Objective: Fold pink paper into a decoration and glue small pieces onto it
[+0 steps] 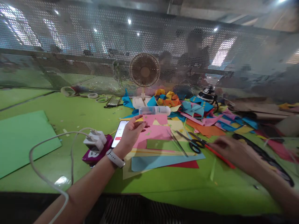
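My left hand (pixel 133 132), a white band on its wrist, pinches the left edge of a small pink paper piece (pixel 156 119) between thumb and fingers. Below it lies a stack of coloured sheets, with a larger pink sheet (pixel 140 142), a green strip (pixel 163 144) and a blue sheet (pixel 149 163). Tweezers (pixel 178 143) and black-handled scissors (pixel 195 146) rest on the stack's right side. Smeared by motion, my right hand (pixel 225 147) is at a red-handled tool (pixel 224 157); whether its fingers grip the handle is unclear.
A lit phone (pixel 119 134) and a purple power strip (pixel 91 158) with white chargers and cables stand left of the stack. Behind are a clear bottle (pixel 154 110), a small fan (pixel 144 71) and folded paper pieces (pixel 171 98). A black curved object (pixel 263 155) lies right.
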The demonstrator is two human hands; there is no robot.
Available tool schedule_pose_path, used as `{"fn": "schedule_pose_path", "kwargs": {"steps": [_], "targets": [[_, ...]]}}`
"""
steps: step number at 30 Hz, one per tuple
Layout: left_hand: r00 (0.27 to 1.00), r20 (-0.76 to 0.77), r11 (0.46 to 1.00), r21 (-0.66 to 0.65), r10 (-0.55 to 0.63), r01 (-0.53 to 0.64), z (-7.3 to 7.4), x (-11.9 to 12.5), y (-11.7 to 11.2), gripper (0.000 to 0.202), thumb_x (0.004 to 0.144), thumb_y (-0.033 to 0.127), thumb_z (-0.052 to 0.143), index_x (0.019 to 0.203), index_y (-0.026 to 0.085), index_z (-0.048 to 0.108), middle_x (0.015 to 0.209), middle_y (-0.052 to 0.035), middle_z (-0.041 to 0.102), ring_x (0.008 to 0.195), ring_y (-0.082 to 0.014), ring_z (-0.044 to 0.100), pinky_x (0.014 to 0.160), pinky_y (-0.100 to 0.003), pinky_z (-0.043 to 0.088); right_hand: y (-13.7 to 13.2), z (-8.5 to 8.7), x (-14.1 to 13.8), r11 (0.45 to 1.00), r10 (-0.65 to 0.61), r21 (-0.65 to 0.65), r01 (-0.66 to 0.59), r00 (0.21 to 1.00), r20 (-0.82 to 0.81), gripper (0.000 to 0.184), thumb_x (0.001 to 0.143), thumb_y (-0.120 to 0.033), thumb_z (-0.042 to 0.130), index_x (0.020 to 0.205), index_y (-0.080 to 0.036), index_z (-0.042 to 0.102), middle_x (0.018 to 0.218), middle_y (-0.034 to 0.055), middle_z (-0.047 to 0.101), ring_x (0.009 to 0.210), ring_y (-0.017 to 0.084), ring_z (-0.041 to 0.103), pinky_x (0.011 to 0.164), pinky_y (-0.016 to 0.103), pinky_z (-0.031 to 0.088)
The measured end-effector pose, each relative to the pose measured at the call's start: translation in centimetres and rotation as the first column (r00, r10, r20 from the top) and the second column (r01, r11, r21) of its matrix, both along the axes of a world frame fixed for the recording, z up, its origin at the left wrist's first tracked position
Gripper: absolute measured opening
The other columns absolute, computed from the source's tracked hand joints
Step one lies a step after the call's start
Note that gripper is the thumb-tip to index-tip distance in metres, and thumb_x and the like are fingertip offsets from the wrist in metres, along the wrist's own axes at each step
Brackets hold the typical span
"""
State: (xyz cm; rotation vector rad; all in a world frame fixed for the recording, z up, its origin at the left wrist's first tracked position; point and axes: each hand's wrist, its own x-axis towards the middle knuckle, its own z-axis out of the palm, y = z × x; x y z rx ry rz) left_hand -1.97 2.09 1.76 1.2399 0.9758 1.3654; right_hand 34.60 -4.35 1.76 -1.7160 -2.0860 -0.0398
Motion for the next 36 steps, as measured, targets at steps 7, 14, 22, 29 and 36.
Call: {"fn": "schedule_pose_path", "kwargs": {"steps": [7,14,22,29,36], "targets": [[0.999,-0.017,0.999,-0.002,0.034,-0.034,-0.5,-0.4,0.3,0.045,0.075,0.029,0.064,0.115,0.016,0.049,0.084,-0.0038,0.066,0.081,-0.0162,0.063,0.074,-0.03,0.047,2.5,-2.2,-10.3,0.954,0.243,-0.194,-0.23,0.969,0.047,0.038,0.084,-0.045,0.045,0.11,-0.02,0.056,0.078,0.0045,0.068,0.064,0.018,0.061,0.055,0.026,0.039],[0.999,-0.025,0.999,0.026,0.029,-0.029,-0.1,-0.5,0.2,0.038,0.078,0.029,0.061,0.112,0.017,0.051,0.085,-0.0037,0.066,0.08,-0.0154,0.063,0.071,-0.027,0.047,4.7,-1.9,-9.3,0.745,0.1,-0.499,-0.443,0.813,-0.573,0.036,0.079,-0.036,0.048,0.1,-0.012,0.066,0.059,0.0031,0.065,0.051,0.015,0.06,0.051,0.026,0.044],[0.998,0.036,0.998,0.016,0.057,-0.058,-0.6,-0.6,0.5,0.041,0.076,0.028,0.062,0.113,0.017,0.048,0.086,-0.0035,0.066,0.082,-0.0164,0.064,0.072,-0.028,0.047,5.0,0.9,-11.0,0.869,0.095,-0.18,-0.462,0.511,-0.855,0.033,0.071,-0.037,0.065,0.098,-0.017,0.062,0.085,0.0075,0.07,0.078,0.019,0.065,0.071,0.03,0.05],[0.997,0.041,0.997,-0.001,0.072,-0.072,-0.5,-0.5,0.4,0.041,0.076,0.027,0.062,0.113,0.018,0.048,0.085,-0.0033,0.066,0.082,-0.0161,0.064,0.071,-0.027,0.047,6.8,-1.0,-12.8,0.951,0.227,0.0,-0.308,0.702,-0.675,0.034,0.076,-0.049,0.058,0.081,-0.016,0.063,0.058,0.0001,0.058,0.048,0.011,0.051,0.046,0.023,0.04],[0.997,0.047,0.998,-0.006,0.066,-0.065,-0.2,-0.4,0.2,0.042,0.076,0.026,0.062,0.114,0.017,0.048,0.083,-0.003,0.066,0.082,-0.0158,0.063,0.071,-0.027,0.047,7.0,0.1,-11.7,0.963,0.203,-0.099,-0.25,0.916,-0.346,0.039,0.077,-0.049,0.056,0.065,-0.015,0.069,0.062,0.0061,0.068,0.053,0.016,0.059,0.046,0.024,0.04]]}}
